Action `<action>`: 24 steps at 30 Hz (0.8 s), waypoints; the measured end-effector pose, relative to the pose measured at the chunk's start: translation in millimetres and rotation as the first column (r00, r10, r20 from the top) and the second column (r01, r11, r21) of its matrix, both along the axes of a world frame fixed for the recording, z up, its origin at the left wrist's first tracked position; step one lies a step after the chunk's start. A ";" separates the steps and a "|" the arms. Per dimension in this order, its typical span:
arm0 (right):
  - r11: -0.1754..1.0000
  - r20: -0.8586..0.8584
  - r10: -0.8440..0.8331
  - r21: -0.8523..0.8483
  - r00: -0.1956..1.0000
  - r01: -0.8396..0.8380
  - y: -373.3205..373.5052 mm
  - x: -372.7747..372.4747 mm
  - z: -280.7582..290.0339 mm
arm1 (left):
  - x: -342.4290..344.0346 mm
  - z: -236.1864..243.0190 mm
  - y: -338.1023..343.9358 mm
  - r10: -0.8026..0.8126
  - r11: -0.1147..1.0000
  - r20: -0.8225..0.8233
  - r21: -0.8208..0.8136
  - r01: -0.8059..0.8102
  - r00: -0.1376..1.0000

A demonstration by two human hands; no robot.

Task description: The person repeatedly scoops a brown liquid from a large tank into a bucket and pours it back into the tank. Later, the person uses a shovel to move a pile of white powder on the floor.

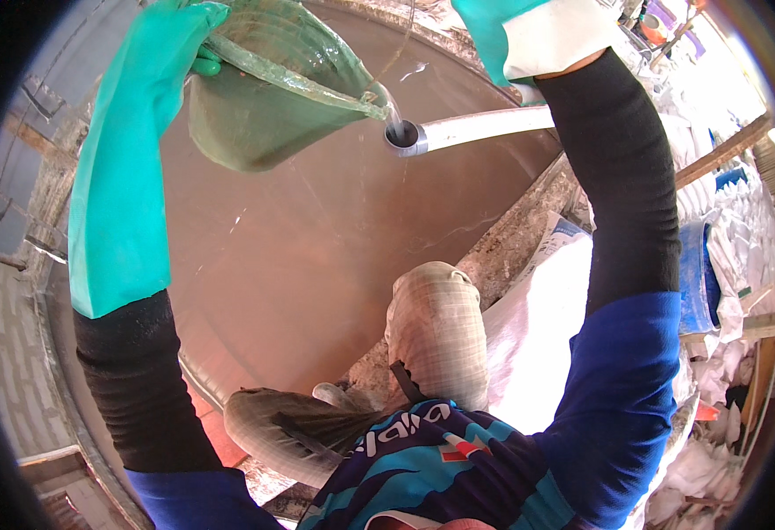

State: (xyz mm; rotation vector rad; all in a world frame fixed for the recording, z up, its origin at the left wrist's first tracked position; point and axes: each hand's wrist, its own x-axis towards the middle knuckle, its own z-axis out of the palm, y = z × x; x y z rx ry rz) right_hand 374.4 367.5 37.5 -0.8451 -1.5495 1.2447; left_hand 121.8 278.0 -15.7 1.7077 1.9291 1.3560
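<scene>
My left hand (204, 49) wears a long teal rubber glove and grips the rim of a green bucket (277, 132), tipped toward the centre. A stream of liquid (394, 113) falls from its lip into the grey-collared open end of a white pipe (467, 129). The pipe lies across a wide basin of murky brown water (299, 247). My right hand (516, 35), in a teal glove with a pale cuff, is at the top edge above the pipe; its fingers are mostly hidden, so what it holds is unclear.
My bent knees (436, 336) are at the basin's rough rim (511, 221), beside a white sack (538, 318). At right stand a blue barrel (697, 274), wooden poles (723, 150) and heaped pale bags (706, 468). A grey block wall (16, 362) runs along the left.
</scene>
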 end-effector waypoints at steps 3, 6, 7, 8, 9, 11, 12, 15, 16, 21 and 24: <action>0.998 0.016 -0.055 0.027 0.998 0.055 -1.7 2.4 -0.1 | -4.3 3.5 3.8 0.009 0.997 -0.024 -0.070 -0.011 1.000; 0.994 0.052 -0.097 0.060 0.994 0.094 -16.9 16.2 -2.6 | 71.9 23.9 -38.0 -0.031 1.000 0.086 0.006 0.031 0.996; 0.994 0.050 -0.105 0.031 0.993 0.104 -22.1 14.8 -0.9 | 72.1 22.2 -38.8 -0.045 0.998 0.093 0.054 0.040 0.995; 0.993 0.049 -0.114 0.001 0.992 0.114 -24.2 13.7 -0.2 | 71.5 19.1 -38.2 -0.060 0.994 0.100 0.102 0.049 0.993; 0.997 0.035 -0.077 -0.019 0.996 0.077 -16.1 15.0 -0.1 | 72.2 17.4 -37.1 -0.080 0.986 0.109 0.153 0.063 0.991; 0.998 0.009 -0.011 -0.055 1.000 0.012 8.5 20.2 -1.0 | 75.0 18.0 -33.9 -0.077 0.984 0.101 0.168 0.059 0.992; 0.999 0.000 0.020 -0.045 1.000 -0.020 6.2 22.2 -3.3 | 74.4 17.8 -33.0 -0.070 0.984 0.092 0.172 0.053 0.993; 0.997 -0.015 0.068 -0.032 0.998 -0.069 1.3 25.1 -8.1 | 72.5 16.9 -30.5 -0.077 0.985 0.069 0.161 0.065 0.995; 0.998 -0.014 0.055 -0.040 0.998 -0.055 6.4 25.0 -8.3 | 74.1 17.2 -30.1 -0.070 0.986 0.067 0.159 0.059 0.995; 0.993 -0.033 0.091 -0.071 0.995 -0.093 15.0 29.2 -13.0 | 79.8 19.0 -29.8 -0.081 0.988 0.051 0.134 0.074 0.995; 0.991 -0.056 0.105 -0.081 0.993 -0.109 14.2 33.5 -16.2 | 80.7 21.3 -30.0 -0.087 0.990 -0.040 0.109 0.091 0.995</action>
